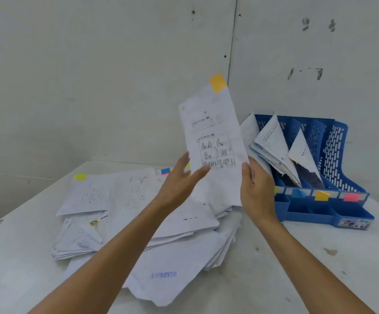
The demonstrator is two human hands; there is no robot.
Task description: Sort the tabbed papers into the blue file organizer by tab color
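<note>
A sheet of paper [213,146] is held upright above the counter [319,264], pinched at its lower right edge in the grip of the right hand [255,191]. The left hand [179,180] is spread open beside the sheet's lower left edge, its fingertips [203,169] at the paper; whether they touch it cannot be told. An orange tab [217,82] is stuck to the sheet's top corner. Below and left of the grip, a loose pile of papers [138,223] is spread on the counter, with a yellow tab [80,177] at its far left. Just right of the grip stands the blue organizer [333,168], papers leaning in its left slots, with blue, orange and pink tabs seen along its front rail.
</note>
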